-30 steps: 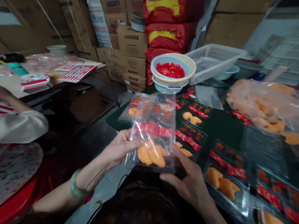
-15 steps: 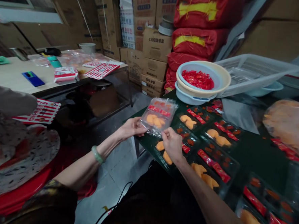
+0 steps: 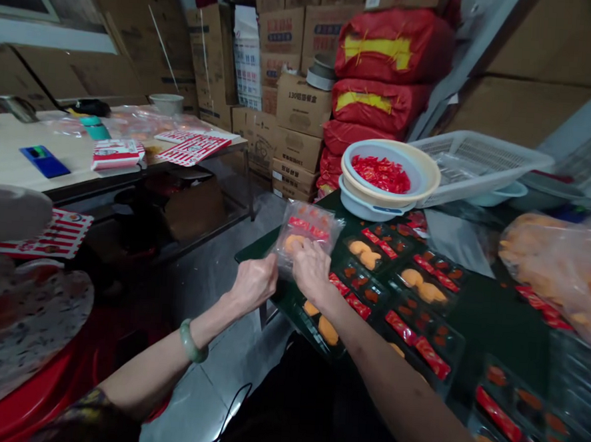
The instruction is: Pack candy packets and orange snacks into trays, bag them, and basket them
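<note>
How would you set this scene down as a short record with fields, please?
Left hand: fingers curled at the wrapped pack's near left corner, grip unclear
Right hand: fingers over the pack's near side
Pack rests on: green table
Inside pack: red sachets, orange piece
Trays: several, right of the pack
Blue bowl: beyond the trays, holding red packets
Co-worker's sleeve: at left edge
</note>
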A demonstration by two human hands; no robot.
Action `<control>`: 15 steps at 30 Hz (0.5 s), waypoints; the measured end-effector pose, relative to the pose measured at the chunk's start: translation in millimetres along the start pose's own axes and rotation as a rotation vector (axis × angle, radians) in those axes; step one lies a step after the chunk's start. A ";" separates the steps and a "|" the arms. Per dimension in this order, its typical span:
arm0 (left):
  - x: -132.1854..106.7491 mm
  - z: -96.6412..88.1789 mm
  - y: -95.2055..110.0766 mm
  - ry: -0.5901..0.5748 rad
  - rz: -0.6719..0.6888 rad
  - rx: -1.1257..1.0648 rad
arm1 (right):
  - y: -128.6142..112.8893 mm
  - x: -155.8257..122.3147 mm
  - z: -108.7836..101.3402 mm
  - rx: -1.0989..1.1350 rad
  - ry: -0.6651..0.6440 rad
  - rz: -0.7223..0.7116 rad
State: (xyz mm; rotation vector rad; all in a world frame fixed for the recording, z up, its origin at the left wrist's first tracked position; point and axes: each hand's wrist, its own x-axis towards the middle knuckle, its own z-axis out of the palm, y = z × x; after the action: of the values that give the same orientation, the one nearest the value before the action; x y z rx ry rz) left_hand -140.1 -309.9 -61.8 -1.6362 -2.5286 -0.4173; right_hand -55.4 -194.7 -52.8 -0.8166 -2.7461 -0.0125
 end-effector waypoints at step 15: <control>83.6 0.5 -19.4 0.014 0.247 -0.433 | 19.7 17.9 18.5 0.068 0.092 -0.375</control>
State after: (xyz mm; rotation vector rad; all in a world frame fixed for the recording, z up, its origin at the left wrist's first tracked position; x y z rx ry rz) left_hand -192.5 -243.7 -46.2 -2.0430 -2.2936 -0.9965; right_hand -64.0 -167.0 -67.2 -0.2684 -2.7510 -0.0298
